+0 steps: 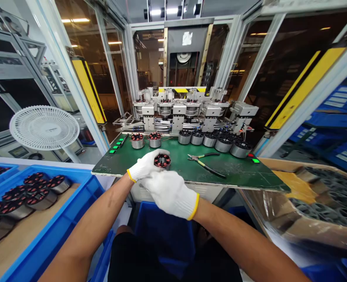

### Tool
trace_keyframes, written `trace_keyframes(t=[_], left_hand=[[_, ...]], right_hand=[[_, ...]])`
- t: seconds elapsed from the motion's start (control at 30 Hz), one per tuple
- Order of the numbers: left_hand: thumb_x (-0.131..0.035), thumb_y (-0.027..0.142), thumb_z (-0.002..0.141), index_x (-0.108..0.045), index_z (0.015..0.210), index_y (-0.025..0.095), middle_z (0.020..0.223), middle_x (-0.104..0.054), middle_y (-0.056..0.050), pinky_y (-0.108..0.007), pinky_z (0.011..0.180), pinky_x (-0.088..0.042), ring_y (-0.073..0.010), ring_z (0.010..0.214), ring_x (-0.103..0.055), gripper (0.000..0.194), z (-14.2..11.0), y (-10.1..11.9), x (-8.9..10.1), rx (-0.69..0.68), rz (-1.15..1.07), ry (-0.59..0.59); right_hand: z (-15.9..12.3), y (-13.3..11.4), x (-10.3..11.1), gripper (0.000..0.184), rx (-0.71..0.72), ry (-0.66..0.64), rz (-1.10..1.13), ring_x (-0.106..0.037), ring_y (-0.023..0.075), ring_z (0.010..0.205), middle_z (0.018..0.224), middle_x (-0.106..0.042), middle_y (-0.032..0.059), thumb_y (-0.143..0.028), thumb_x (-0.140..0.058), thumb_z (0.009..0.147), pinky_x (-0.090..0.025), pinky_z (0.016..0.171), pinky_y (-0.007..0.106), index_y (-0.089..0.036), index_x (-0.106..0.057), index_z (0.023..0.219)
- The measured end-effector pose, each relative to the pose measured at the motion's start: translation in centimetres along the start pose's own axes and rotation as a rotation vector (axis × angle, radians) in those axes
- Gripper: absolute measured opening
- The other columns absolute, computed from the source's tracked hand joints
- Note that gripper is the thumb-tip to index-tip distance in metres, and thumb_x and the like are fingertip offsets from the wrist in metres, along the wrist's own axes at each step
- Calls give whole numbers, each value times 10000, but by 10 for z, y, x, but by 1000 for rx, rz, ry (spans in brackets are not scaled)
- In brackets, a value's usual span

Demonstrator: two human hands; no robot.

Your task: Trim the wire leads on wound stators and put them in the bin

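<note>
My left hand [147, 164], in a white knit glove with a yellow cuff, is wrapped round a motor stator [163, 160] with copper windings and a steel rim. The stator is at the near edge of the green worktop [126, 162]. My right hand [173, 192], gloved the same way, is close in front of the stator; its fingertips are hidden, so I cannot tell what they touch or hold. To the right lie cutting pliers [207, 162] with green and black handles, jaws toward the stator. Two wound stators [137, 141] stand behind my left hand.
Several stator cores [224, 143] line the worktop's back right, before a multi-station machine [177, 113]. A blue crate [82, 192] with wound stators is at left, a cardboard box [302, 231] of cores at right. A white fan [45, 127] and yellow side posts [89, 92] flank the bench.
</note>
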State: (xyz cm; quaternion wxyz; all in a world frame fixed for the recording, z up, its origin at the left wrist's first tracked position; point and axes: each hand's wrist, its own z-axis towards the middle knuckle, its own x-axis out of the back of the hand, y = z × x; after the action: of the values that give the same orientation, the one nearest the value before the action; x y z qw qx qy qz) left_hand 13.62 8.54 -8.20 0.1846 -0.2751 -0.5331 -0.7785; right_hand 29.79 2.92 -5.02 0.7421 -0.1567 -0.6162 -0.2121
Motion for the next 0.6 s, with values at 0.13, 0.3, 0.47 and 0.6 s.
trace_keyframes(t=[0.13, 0.3, 0.47, 0.6], left_hand=[[-746, 255, 547, -572, 1143, 180, 1097, -635, -41, -350, 909, -473, -214, 969, -604, 626, 3, -4, 3, -45, -23, -44], [-740, 248, 555, -590, 1077, 190, 976, -630, 6, -298, 806, -486, -176, 873, -595, 546, 3, 4, 0, -16, -127, -92], [-744, 225, 527, -580, 1102, 194, 1011, -622, -1, -313, 838, -474, -188, 899, -586, 599, 2, 5, -1, 26, -116, -61], [-754, 216, 520, -575, 1099, 191, 977, -612, 13, -300, 821, -467, -183, 879, -576, 606, 2, 5, 0, 49, -90, -63]], right_hand=[[-15, 33, -12, 237, -198, 265, 450, -609, 174, 807, 883, -679, 52, -230, -451, 851, -429, 758, 280, -191, -667, 943], [7, 81, -23, 173, -495, 421, 1280, -354, 78, 422, 495, -412, -61, -256, -506, 714, -282, 425, 211, -142, -613, 788], [28, 91, -36, 201, -475, 437, 1619, -203, 39, 373, 464, -301, -110, -293, -578, 640, -137, 370, 198, -140, -555, 769], [38, 92, -41, 205, -428, 462, 1597, -211, 44, 373, 467, -322, -100, -313, -562, 651, -149, 367, 203, -141, -559, 764]])
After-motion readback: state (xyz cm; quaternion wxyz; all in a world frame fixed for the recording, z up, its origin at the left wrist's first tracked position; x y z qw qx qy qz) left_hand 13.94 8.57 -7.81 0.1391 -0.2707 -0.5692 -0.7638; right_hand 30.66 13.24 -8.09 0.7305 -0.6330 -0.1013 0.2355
